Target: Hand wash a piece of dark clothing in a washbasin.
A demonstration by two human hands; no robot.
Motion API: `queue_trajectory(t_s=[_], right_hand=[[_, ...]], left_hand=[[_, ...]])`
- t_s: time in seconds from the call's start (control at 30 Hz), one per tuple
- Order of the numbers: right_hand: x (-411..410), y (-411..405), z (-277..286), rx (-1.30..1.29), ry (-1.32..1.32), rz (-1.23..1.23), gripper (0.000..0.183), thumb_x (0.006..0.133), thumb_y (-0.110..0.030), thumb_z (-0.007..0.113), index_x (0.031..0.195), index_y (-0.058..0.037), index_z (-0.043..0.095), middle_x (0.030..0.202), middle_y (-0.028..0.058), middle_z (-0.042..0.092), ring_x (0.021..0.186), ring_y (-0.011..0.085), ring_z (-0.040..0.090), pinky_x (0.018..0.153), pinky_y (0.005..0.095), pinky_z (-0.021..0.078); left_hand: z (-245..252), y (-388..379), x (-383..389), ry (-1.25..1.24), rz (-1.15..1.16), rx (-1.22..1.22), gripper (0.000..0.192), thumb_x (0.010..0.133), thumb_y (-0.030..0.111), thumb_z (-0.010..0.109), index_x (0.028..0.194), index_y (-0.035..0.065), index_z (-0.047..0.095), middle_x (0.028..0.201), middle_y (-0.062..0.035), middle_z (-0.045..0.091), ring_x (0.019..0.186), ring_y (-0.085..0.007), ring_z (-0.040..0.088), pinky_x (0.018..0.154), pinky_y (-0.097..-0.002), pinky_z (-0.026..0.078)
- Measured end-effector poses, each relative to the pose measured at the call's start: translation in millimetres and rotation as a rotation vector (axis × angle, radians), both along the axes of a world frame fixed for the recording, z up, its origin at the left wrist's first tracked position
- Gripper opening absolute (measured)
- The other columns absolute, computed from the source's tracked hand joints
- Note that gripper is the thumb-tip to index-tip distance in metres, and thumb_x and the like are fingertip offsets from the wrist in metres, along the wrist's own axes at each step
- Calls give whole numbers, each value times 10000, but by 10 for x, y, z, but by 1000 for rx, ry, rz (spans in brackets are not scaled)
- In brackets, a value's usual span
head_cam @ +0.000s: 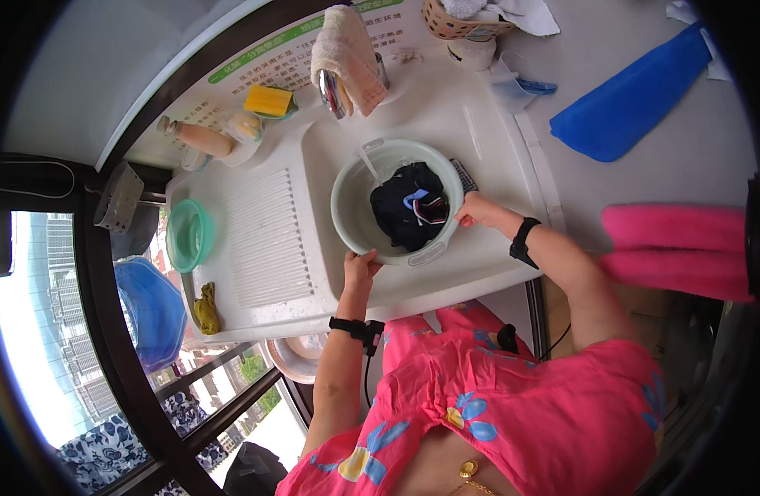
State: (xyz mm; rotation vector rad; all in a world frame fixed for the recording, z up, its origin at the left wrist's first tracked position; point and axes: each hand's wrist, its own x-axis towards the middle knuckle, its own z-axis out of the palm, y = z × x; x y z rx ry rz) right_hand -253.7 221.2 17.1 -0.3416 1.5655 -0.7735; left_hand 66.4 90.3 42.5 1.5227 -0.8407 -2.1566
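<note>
A pale grey-green plastic basin [346,214] stands in the white laundry sink [479,248], and my two hands grip its rim. My left hand [359,273] holds the near left edge, with the thumb on top. On the right side of the rim, my right hand [476,211] is closed around the edge. Inside lies a bunched dark navy garment [398,211] with a light blue patch and striped trim. Water runs from the chrome faucet [331,96] into the basin. A checked cloth [463,175] shows behind the basin's right side.
Left of the basin is a ribbed washboard [268,242]. A green bowl [189,235] and olive cloth [207,310] sit at its outer edge. Behind are a bottle [203,137] and yellow sponge [268,101]. A towel [349,56] drapes the faucet; a blue cloth [631,93] lies right.
</note>
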Motion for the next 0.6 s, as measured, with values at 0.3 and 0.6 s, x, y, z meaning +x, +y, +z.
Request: queue_trajectory(t_s=[0.3,0.6], right_hand=[[236,-229,-135,0,245,85,223,683,6,706,874,64,608,779,138,660,623,206,640,520,313,522],[-183,-274,-248,43,310,156,114,731,-78,661,775,23,635,699,93,642,592,161,619,507,297,502]], left_hand=[[-64,4,237,-92,-82,58,210,841,-36,518,1042,-95,532,959,-220,610,819,-337,657,713,-449,589],[-113,176,-177,-147,-273,273,322,877,86,512,1165,-48,458,1042,-201,580,888,-360,649,702,-433,585]])
